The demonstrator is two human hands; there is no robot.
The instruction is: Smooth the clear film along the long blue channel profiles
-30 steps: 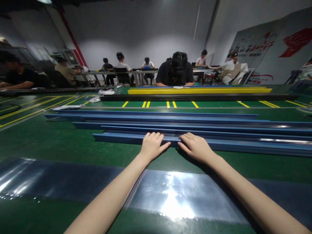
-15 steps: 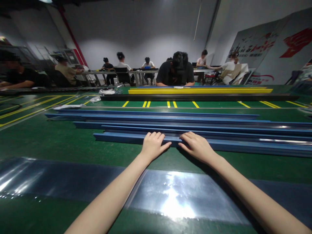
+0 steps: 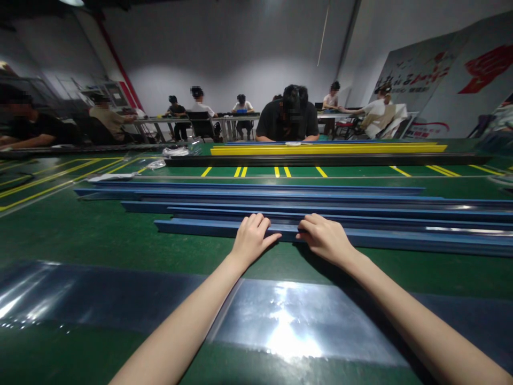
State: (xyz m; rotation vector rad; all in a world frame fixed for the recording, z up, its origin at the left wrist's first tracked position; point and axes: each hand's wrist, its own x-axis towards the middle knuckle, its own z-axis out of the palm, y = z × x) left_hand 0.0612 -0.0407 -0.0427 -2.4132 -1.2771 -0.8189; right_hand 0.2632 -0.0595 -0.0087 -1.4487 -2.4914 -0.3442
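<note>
The nearest blue rail point(image 3: 200, 228) lies crosswise in front of you on the green worktop point(image 3: 100, 235), just before the other blue rails point(image 3: 160, 206). Your left hand point(image 3: 250, 238) rests on it much as it did half a second ago, fingers over it, thumb spread aside. Your right hand point(image 3: 325, 238), flatter then, now curls its fingers at the rail; whether they pinch anything, I can't tell. Closer to you, the clear film point(image 3: 296, 299) stays put.
</note>
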